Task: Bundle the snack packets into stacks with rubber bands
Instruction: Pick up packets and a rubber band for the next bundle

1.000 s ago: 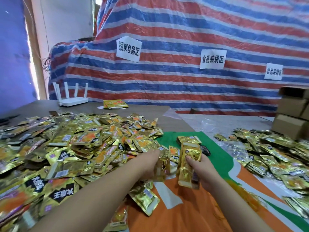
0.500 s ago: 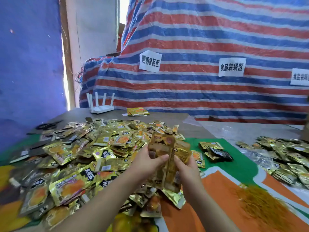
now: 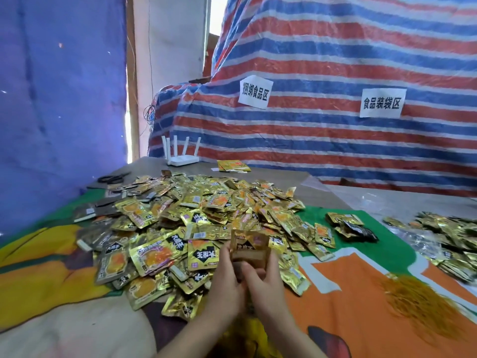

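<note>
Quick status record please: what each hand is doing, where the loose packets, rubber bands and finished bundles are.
left hand: grips the packet stack from the left
right hand: grips the same stack from the right
stack: upright between both hands, no band visible on it
loose packets: large pile, left and ahead of the hands
rubber bands: yellow heap on the orange cloth, right
bundles: a few on the green cloth, ahead right

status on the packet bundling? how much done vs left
Done: a few bundles seem to lie on the green cloth, and more packets sit at the right, too blurred to tell if banded. In hand: left hand and right hand grip one stack, no band visible on it. Left: the big loose pile is mostly untouched; rubber bands wait at right.
</note>
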Demonstrator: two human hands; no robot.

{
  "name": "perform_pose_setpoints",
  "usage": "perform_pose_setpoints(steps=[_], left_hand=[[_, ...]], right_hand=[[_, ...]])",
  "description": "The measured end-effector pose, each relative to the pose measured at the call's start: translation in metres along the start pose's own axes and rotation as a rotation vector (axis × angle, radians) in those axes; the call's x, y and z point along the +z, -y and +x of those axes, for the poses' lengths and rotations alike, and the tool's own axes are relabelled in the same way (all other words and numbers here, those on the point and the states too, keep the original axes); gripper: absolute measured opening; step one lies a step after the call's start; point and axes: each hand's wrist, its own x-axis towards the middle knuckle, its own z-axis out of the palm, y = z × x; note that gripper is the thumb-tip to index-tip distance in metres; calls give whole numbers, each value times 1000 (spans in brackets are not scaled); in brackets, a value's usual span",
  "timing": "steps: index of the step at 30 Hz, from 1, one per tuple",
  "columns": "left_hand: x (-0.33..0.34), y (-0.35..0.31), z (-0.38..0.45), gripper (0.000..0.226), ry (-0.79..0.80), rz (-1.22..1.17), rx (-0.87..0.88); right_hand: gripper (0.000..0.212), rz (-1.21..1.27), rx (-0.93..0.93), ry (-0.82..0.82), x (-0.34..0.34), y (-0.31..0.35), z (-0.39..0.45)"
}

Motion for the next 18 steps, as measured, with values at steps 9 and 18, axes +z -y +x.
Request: perform_pose_setpoints(steps=[9,18], left_hand=[[-14,26,-29,84,220,133,-45],[-12,31,-21,77,250,125,-67]], right_hand=[[42,-64,-1,15,-2,-30,-25],[38,-134,-73,-5,-3,-34,-19]])
